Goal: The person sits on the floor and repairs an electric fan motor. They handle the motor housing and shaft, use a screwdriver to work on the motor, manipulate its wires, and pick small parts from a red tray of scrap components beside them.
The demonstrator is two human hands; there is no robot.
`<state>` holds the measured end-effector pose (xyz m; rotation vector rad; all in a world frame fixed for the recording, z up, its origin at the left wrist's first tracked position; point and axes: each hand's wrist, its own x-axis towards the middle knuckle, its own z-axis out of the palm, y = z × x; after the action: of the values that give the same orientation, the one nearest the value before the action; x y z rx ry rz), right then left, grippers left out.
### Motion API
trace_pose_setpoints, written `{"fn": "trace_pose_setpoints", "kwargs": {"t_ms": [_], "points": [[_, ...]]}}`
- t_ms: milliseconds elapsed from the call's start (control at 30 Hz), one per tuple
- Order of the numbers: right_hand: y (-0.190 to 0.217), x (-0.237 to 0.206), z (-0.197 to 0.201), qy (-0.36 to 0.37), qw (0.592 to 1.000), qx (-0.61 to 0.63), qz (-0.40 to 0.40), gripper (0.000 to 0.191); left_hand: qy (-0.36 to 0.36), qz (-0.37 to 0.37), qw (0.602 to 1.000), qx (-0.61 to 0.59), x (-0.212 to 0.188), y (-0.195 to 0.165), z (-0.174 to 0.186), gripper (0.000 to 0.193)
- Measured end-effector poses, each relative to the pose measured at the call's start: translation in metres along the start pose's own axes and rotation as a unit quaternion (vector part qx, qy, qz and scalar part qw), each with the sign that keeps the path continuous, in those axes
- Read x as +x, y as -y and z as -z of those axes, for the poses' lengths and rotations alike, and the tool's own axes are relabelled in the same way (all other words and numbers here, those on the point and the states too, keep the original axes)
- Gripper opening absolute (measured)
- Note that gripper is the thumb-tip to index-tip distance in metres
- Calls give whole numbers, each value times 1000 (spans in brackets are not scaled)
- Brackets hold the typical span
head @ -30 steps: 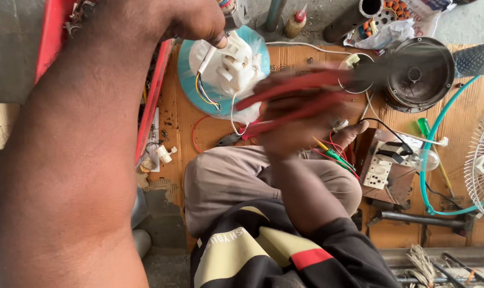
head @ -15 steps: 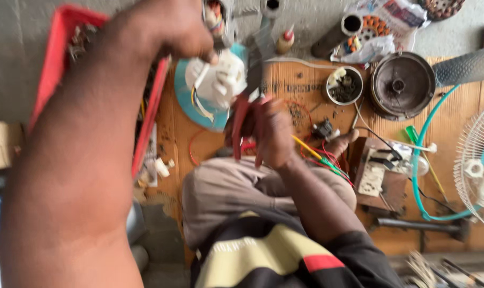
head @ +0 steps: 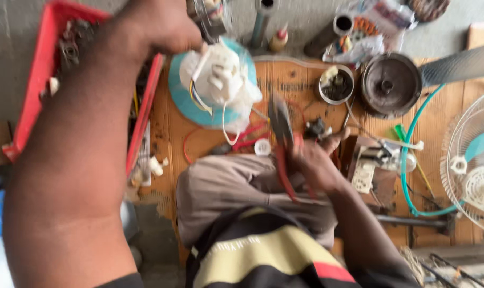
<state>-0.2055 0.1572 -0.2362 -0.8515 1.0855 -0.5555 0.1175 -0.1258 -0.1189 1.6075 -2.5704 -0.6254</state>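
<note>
Blur hid much of my right hand (head: pixel 316 165), but it was closed around one pair of red pliers (head: pixel 282 140) over my knee. My left hand (head: pixel 159 26) pinched one white plastic part (head: pixel 220 77) above the orange board (head: pixel 284 85). Its fingertips were hidden.

An orange-brown wooden board (head: pixel 300 85) fills the middle of the frame as the work surface, its grain running left to right, and it lies on a grey concrete floor (head: pixel 306 21) that shows along the top edge and down the upper left. A red plastic crate (head: pixel 39 80) stands at the upper left beside the board, and a white fan guard (head: pixel 474 160) leans in from the right edge, with a teal hose (head: pixel 407 165) curving across the wood near it. The light is soft, even daylight with no hard shadows.
</note>
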Motion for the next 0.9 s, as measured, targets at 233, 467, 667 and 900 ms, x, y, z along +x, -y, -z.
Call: {"fn": "trace_pose_setpoints", "kwargs": {"t_ms": [233,467,667,900], "points": [[-39,-94,-6,71,863,-333,-373,61,-93,-49,994,-41,-3,7,-12,71],[82,41,16,-214,954,-114,176,37,-154,-75,966,-194,-22,6,-13,76],[175,186,-27,-78,875,276,389,40,-312,-227,902,-195,-51,6,-10,112],[187,204,-16,-42,870,293,393,28,-358,-33,902,-240,-106,52,-52,29]]}}
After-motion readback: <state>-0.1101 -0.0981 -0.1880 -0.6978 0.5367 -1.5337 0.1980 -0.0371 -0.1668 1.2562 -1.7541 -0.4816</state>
